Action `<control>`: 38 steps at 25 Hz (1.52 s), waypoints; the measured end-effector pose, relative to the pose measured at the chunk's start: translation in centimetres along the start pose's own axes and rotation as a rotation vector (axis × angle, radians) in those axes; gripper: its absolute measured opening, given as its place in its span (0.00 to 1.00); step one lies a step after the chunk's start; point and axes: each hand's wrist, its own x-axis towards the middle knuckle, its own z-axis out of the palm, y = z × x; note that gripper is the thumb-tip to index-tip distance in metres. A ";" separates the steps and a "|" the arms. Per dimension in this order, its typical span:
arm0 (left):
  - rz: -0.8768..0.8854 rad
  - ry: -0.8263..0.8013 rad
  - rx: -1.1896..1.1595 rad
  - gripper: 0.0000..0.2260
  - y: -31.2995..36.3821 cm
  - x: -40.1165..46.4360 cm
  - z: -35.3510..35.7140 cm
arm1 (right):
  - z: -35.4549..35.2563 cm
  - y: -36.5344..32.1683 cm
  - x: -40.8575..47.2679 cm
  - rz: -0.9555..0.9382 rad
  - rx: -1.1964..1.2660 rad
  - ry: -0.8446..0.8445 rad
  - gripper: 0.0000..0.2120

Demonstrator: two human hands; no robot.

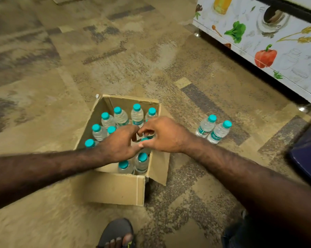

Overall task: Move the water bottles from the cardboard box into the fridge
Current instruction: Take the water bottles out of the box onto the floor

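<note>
over the cardboard box [113, 188], both hands [142, 138]

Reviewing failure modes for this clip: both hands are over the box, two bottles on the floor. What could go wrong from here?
1. The left hand and right hand crowd the same spot in the cardboard box; tightly packed bottles might tip or get dragged out together.
2. The two bottles on the floor stand loose beside the right forearm, so a swing toward the fridge could knock them over.
3. The box's loose flap could snag a bottle.
</note>
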 end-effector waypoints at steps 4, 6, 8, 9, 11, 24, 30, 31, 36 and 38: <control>-0.127 -0.158 0.082 0.21 -1.5 -3.0 0.0 | 2.3 -1.8 1.3 -0.088 -0.106 -0.217 0.20; -0.192 -0.228 0.115 0.24 -1.9 -4.1 0.4 | 3.2 -2.2 1.5 -0.077 -0.186 -0.263 0.21; -0.214 -0.258 0.161 0.25 -1.9 -4.7 0.7 | 3.8 -2.4 1.4 -0.069 -0.272 -0.271 0.21; -0.220 -0.260 0.182 0.25 -1.7 -4.8 0.7 | 4.0 -2.5 1.3 -0.075 -0.315 -0.269 0.20; -0.220 -0.256 0.213 0.23 -1.2 -4.6 0.5 | 4.1 -2.7 1.1 -0.103 -0.406 -0.260 0.19; -0.238 -0.070 0.103 0.17 2.0 -3.0 -3.7 | 0.6 -3.2 -0.9 -0.004 -0.221 -0.061 0.19; -0.183 0.077 0.098 0.15 5.7 -1.4 -8.7 | -4.5 -3.0 -3.2 0.081 0.024 0.165 0.16; -0.171 0.093 0.088 0.14 6.3 -1.1 -9.5 | -5.5 -2.9 -3.8 0.098 0.060 0.213 0.15; -0.096 0.211 -0.009 0.10 9.5 1.1 -11.6 | -9.8 -2.2 -7.0 0.157 0.137 0.511 0.12; -0.052 0.215 -0.043 0.09 10.9 2.5 -11.3 | -10.9 -1.1 -8.4 0.206 0.130 0.571 0.11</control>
